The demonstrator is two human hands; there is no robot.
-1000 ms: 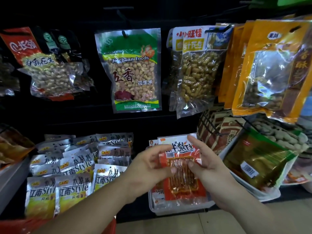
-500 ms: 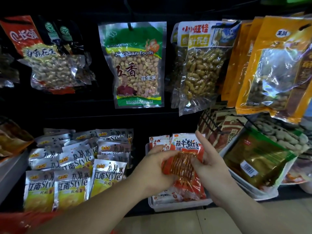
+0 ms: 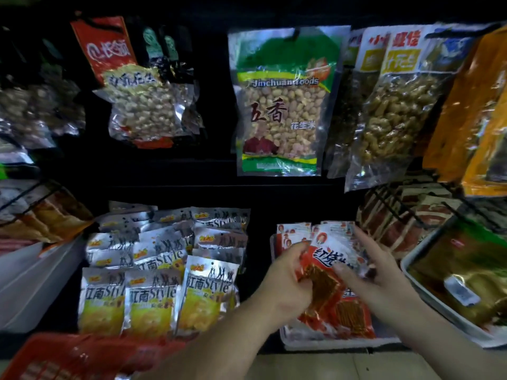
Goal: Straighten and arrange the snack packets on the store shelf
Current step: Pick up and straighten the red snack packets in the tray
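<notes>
A red snack packet (image 3: pixel 326 266) with brown strips behind a clear window is tilted over a white tray (image 3: pixel 340 342) full of the same red packets (image 3: pixel 345 314). My left hand (image 3: pixel 288 275) grips its left edge, fingers curled around it. My right hand (image 3: pixel 365 272) holds its right side, thumb across the front. More red packets (image 3: pixel 295 231) stand upright at the back of the tray. Left of the tray, silver and yellow packets (image 3: pixel 153 294) stand in rows on the shelf.
Bags of peanuts hang above on hooks: a green one (image 3: pixel 282 105), a red-topped one (image 3: pixel 131 86), a clear one (image 3: pixel 397 105) and orange ones (image 3: pixel 472 111). A second white tray (image 3: pixel 428 294) with a gold packet sits at the right. A red basket (image 3: pixel 74 357) is at the bottom left.
The camera has swung left and closer, so the shelf appears shifted right. Both hands have turned the red packet so it tilts over the tray, its top now pointing up and left.
</notes>
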